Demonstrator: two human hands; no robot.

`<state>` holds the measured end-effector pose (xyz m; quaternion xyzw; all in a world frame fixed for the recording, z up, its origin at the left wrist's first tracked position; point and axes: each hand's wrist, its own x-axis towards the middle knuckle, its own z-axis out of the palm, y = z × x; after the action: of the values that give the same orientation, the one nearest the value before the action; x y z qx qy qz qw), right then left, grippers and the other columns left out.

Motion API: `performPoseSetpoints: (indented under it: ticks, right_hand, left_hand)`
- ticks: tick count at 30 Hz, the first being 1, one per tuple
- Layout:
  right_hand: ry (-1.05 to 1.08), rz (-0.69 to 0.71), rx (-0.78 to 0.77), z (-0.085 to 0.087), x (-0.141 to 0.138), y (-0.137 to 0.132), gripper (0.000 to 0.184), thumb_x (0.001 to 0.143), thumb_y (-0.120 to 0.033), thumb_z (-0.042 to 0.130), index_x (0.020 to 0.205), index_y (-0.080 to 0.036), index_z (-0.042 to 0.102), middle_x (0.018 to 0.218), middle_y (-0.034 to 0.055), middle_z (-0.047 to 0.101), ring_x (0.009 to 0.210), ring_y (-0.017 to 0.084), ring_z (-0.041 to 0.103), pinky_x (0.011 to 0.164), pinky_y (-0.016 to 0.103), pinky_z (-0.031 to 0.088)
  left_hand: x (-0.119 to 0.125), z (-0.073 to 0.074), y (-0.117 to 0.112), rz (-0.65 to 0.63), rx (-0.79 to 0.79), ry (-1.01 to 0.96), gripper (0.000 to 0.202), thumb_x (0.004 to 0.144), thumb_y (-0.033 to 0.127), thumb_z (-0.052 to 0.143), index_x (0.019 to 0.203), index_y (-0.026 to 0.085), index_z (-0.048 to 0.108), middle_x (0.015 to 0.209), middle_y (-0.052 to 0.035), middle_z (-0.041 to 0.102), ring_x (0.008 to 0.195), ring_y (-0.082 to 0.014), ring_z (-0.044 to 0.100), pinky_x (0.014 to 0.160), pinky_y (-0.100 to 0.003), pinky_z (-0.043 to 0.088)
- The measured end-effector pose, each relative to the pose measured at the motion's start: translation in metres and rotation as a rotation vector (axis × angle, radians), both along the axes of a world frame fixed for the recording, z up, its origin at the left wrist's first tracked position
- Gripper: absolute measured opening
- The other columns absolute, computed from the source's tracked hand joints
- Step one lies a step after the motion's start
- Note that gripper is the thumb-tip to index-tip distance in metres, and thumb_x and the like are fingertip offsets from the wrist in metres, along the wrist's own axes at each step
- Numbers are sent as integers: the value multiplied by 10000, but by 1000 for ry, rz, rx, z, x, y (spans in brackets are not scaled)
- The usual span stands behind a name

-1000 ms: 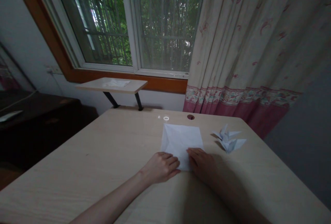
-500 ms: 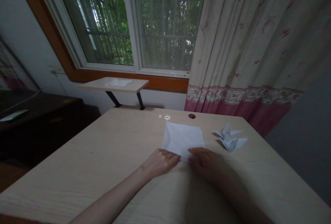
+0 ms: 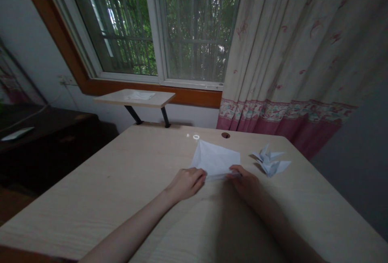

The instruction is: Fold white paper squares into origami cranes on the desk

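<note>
A white sheet of paper (image 3: 216, 159) lies on the light wooden desk (image 3: 121, 190), its near edge lifted and bent over toward the far side. My left hand (image 3: 186, 183) pinches the paper's near left corner with curled fingers. At the near right corner my right hand (image 3: 244, 180) grips the paper in the same way. Two folded white paper cranes (image 3: 270, 162) rest on the desk just right of the sheet, apart from my right hand.
A small raised shelf (image 3: 135, 98) with a white paper on it stands at the desk's far edge under the window. A cable hole (image 3: 225, 135) sits behind the sheet. A floral curtain (image 3: 291, 52) hangs at the right. A dark cabinet (image 3: 45, 133) is on the left.
Both hands have moved away from me, carrying the sheet's near edge up and over, so the flat sheet now looks shorter and folded.
</note>
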<state>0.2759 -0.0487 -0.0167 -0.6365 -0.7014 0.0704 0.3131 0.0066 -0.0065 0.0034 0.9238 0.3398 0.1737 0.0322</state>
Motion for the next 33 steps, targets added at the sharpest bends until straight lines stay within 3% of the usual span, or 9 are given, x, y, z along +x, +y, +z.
performPoseSetpoints:
  ticks: [4, 9, 12, 15, 17, 21, 26, 28, 33]
  right_hand:
    - [106, -148, 47, -6, -3, 7, 319, 890, -433, 553, 1133, -244, 637, 934, 68, 738, 831, 260, 718, 700, 356, 544]
    - [229, -86, 186, -17, -5, 16, 401, 865, -385, 543, 1219, -197, 574, 1054, 108, 701, 883, 253, 685, 779, 397, 551]
    - [214, -29, 234, -21, -3, 19, 384, 881, -364, 538, 1229, -204, 560, 1058, 106, 682, 860, 243, 666, 778, 403, 552]
    - [177, 11, 288, -22, -3, 19, 389, 909, -373, 531, 1255, -194, 533, 1119, 126, 646, 884, 243, 650, 795, 414, 554]
    - [148, 7, 339, -22, -4, 18, 393, 928, -378, 515, 1273, -192, 519, 1173, 140, 616, 973, 263, 635, 860, 449, 543]
    - [29, 27, 435, -19, -7, 16, 354, 952, -332, 491, 1277, -195, 523, 1239, 149, 578, 1172, 294, 557, 991, 510, 486]
    - [-97, 79, 481, -12, -11, 9, 176, 931, -185, 462, 1033, -214, 603, 1195, 134, 593, 1115, 264, 575, 931, 462, 518]
    - [-157, 98, 505, -9, -13, 6, 190, 911, -125, 455, 952, -221, 613, 1169, 122, 606, 1107, 254, 573, 922, 441, 509]
    - [-272, 131, 555, -7, -16, 3, 176, 917, -144, 478, 968, -229, 624, 1227, 114, 592, 1184, 269, 522, 993, 475, 430]
  left_hand:
    - [0, -3, 1, 2, -30, -31, 241, 1033, 287, 366, 1041, 193, 588, 905, -42, 732, 806, -191, 714, 702, -271, 527]
    - [1, -6, 4, 25, -36, -65, 227, 1035, 302, 390, 1118, 209, 580, 1011, -46, 738, 888, -202, 719, 758, -297, 547]
    - [2, -6, 5, 10, -15, -85, 220, 1025, 296, 430, 1168, 202, 568, 1104, -63, 724, 1012, -224, 695, 915, -372, 535]
    - [2, -5, 7, 7, 8, -87, 236, 1014, 272, 464, 1215, 182, 551, 1175, -83, 707, 1110, -234, 660, 1118, -465, 405]
    - [2, -5, 8, 16, 2, -84, 263, 1017, 265, 464, 1252, 171, 534, 1217, -91, 694, 1139, -230, 650, 1160, -477, 360]
    - [2, -6, 8, 36, -31, -76, 310, 1018, 283, 464, 1301, 171, 526, 1288, -96, 660, 1206, -252, 614, 1125, -463, 418]
    - [1, -4, 6, 11, -84, -108, 331, 1008, 312, 490, 1309, 183, 538, 1269, -100, 666, 1178, -253, 627, 1042, -420, 497]
    - [1, -3, 5, -13, -100, -132, 325, 1001, 310, 505, 1302, 192, 544, 1278, -91, 664, 1170, -240, 632, 1032, -401, 504]
    - [1, -1, 3, -36, -114, -134, 315, 981, 317, 542, 1273, 199, 566, 1251, -84, 682, 1129, -235, 659, 982, -378, 532]
